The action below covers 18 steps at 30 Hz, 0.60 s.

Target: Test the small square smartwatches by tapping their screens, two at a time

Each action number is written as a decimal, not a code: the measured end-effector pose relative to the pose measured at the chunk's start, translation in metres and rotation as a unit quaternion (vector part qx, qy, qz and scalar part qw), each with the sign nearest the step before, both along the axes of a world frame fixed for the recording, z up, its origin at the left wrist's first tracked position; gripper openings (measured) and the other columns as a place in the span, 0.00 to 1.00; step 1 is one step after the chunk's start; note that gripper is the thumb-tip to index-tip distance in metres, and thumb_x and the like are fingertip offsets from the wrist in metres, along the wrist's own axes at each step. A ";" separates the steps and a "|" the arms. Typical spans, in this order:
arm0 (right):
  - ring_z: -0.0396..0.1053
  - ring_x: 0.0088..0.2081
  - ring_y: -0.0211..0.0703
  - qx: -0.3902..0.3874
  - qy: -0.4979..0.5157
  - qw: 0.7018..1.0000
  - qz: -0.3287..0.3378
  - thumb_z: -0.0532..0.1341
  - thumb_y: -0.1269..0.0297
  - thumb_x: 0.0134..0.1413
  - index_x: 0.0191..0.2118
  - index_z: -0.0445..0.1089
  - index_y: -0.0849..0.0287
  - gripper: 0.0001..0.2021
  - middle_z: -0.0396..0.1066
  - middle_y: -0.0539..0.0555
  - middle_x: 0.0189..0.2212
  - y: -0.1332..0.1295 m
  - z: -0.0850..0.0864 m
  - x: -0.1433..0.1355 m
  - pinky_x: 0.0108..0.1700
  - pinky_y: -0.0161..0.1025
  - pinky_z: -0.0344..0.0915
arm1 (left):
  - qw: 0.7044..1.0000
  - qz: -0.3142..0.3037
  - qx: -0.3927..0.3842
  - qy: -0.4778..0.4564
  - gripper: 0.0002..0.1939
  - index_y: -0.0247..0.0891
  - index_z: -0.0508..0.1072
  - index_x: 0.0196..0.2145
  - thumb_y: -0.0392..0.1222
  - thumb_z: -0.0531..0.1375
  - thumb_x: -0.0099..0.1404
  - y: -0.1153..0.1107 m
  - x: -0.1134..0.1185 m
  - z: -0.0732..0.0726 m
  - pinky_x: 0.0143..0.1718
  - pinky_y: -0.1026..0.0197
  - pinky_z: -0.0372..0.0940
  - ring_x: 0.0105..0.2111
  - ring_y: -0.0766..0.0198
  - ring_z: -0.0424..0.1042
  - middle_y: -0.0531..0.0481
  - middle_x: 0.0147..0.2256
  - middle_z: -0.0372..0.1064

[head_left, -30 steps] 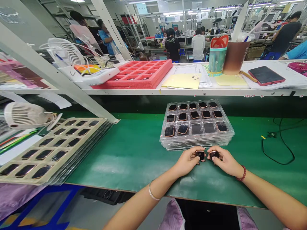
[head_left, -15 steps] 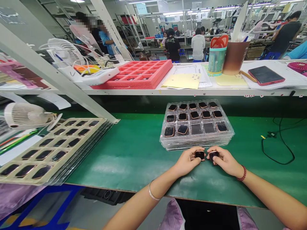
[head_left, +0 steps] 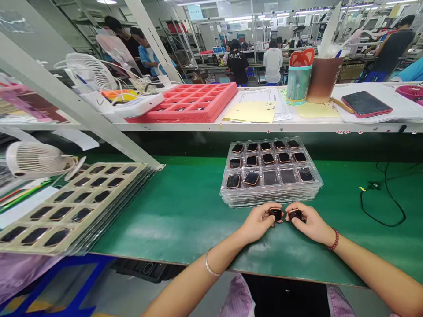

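My left hand (head_left: 261,222) is closed on a small square watch case with a dark face (head_left: 275,214). Just to the right, my right hand (head_left: 309,222) grips a second dark watch case (head_left: 295,214), tilted between thumb and fingers. The two hands are close together over the green table, in front of a stack of clear plastic trays (head_left: 271,198). In the top tray, several watch cases lie in pockets, and two pockets of its front row hold none.
A beige tray of dark-faced pieces (head_left: 71,193) tops another stack at the left, beside a white fan (head_left: 36,159). A shelf (head_left: 198,127) above holds a red foam tray (head_left: 191,102), papers, cups and a phone (head_left: 367,104). Black cable (head_left: 385,220) lies at the right.
The watch case in my right hand has tilted, and my right thumb has shifted slightly on it. My left hand has barely moved.
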State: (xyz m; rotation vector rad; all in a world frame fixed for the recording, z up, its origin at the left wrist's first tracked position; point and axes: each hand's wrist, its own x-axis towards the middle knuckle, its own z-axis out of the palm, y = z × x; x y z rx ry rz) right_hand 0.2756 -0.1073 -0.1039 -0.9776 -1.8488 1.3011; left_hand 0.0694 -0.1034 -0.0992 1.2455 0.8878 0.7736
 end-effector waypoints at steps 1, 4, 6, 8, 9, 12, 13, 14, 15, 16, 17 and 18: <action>0.68 0.36 0.41 0.002 0.003 1.000 0.002 0.54 0.77 0.51 0.45 0.63 0.57 0.15 0.70 0.53 0.34 0.000 0.001 0.000 0.38 0.38 0.66 | 1.000 0.001 0.000 -0.004 0.20 0.36 0.67 0.46 0.31 0.56 0.54 0.000 0.000 0.000 0.35 0.62 0.64 0.36 0.62 0.72 0.45 0.39 0.71; 0.68 0.37 0.42 0.005 0.005 1.000 0.006 0.55 0.78 0.49 0.45 0.62 0.57 0.16 0.69 0.53 0.35 0.000 0.003 -0.001 0.38 0.38 0.66 | 1.000 0.005 -0.001 -0.013 0.22 0.36 0.68 0.45 0.27 0.56 0.51 -0.001 0.001 0.002 0.40 0.59 0.64 0.37 0.63 0.72 0.46 0.39 0.71; 0.69 0.36 0.41 0.008 -0.001 1.000 0.001 0.54 0.78 0.50 0.44 0.63 0.57 0.15 0.70 0.53 0.34 0.000 0.002 -0.001 0.38 0.38 0.66 | 1.000 0.008 -0.006 -0.015 0.22 0.36 0.68 0.44 0.26 0.56 0.50 -0.001 0.002 0.002 0.42 0.58 0.64 0.37 0.62 0.72 0.46 0.39 0.71; 0.69 0.35 0.41 0.014 -0.010 1.000 -0.012 0.54 0.77 0.51 0.43 0.63 0.57 0.13 0.70 0.52 0.33 0.000 0.001 0.000 0.38 0.38 0.65 | 1.000 0.011 -0.010 -0.016 0.22 0.36 0.68 0.44 0.26 0.55 0.50 -0.001 0.002 0.003 0.42 0.58 0.65 0.37 0.62 0.72 0.46 0.39 0.71; 0.69 0.35 0.41 0.015 -0.014 1.000 -0.017 0.54 0.77 0.51 0.42 0.63 0.57 0.13 0.70 0.52 0.32 -0.001 0.000 0.000 0.38 0.38 0.65 | 1.000 0.011 -0.011 -0.016 0.22 0.36 0.68 0.44 0.26 0.55 0.49 -0.001 0.002 0.003 0.42 0.58 0.65 0.38 0.62 0.72 0.46 0.39 0.71; 0.69 0.34 0.41 0.014 -0.014 1.000 -0.016 0.54 0.77 0.50 0.43 0.63 0.57 0.14 0.70 0.52 0.33 -0.001 0.000 0.000 0.37 0.37 0.65 | 1.000 0.010 -0.008 -0.016 0.22 0.36 0.68 0.44 0.26 0.55 0.49 -0.001 0.002 0.003 0.42 0.57 0.65 0.38 0.62 0.72 0.46 0.39 0.71; 0.69 0.35 0.41 0.013 -0.012 1.000 -0.010 0.54 0.78 0.50 0.43 0.62 0.57 0.15 0.70 0.52 0.33 -0.001 0.000 0.000 0.37 0.37 0.65 | 1.000 0.009 -0.007 -0.015 0.22 0.36 0.68 0.44 0.26 0.55 0.49 -0.001 0.003 0.003 0.42 0.57 0.65 0.38 0.62 0.72 0.46 0.39 0.71; 0.69 0.35 0.41 0.013 -0.011 1.000 -0.006 0.54 0.78 0.50 0.43 0.62 0.57 0.15 0.70 0.52 0.33 -0.001 0.001 0.000 0.37 0.37 0.65 | 1.000 0.008 -0.007 -0.014 0.22 0.36 0.68 0.44 0.26 0.55 0.49 -0.001 0.003 0.003 0.43 0.57 0.65 0.38 0.62 0.72 0.46 0.39 0.71; 0.69 0.35 0.41 0.014 -0.011 1.000 -0.003 0.54 0.78 0.49 0.43 0.62 0.57 0.15 0.69 0.52 0.34 -0.001 0.001 0.000 0.37 0.37 0.65 | 1.000 0.008 -0.007 -0.012 0.22 0.36 0.68 0.44 0.26 0.55 0.49 -0.001 0.003 0.003 0.43 0.57 0.65 0.37 0.62 0.72 0.46 0.39 0.71; 0.69 0.35 0.41 0.014 -0.012 1.000 -0.002 0.54 0.78 0.49 0.43 0.62 0.57 0.15 0.69 0.52 0.34 -0.001 0.002 -0.001 0.37 0.37 0.65 | 1.000 0.009 -0.007 -0.011 0.22 0.36 0.67 0.44 0.26 0.55 0.50 -0.001 0.003 0.003 0.43 0.57 0.64 0.37 0.62 0.72 0.46 0.39 0.71; 0.69 0.36 0.41 0.014 -0.012 1.000 -0.001 0.54 0.78 0.49 0.43 0.62 0.57 0.15 0.69 0.52 0.34 0.000 0.002 -0.001 0.37 0.37 0.65 | 1.000 0.009 -0.008 -0.010 0.22 0.36 0.67 0.44 0.26 0.55 0.50 -0.001 0.003 0.003 0.43 0.57 0.64 0.37 0.62 0.72 0.46 0.39 0.71; 0.69 0.36 0.41 0.013 -0.014 1.000 -0.002 0.54 0.78 0.49 0.43 0.62 0.57 0.15 0.69 0.52 0.34 0.000 0.002 -0.001 0.37 0.37 0.65 | 1.000 0.008 -0.009 -0.011 0.22 0.36 0.67 0.44 0.26 0.55 0.50 -0.001 0.003 0.002 0.43 0.58 0.64 0.37 0.62 0.72 0.46 0.39 0.71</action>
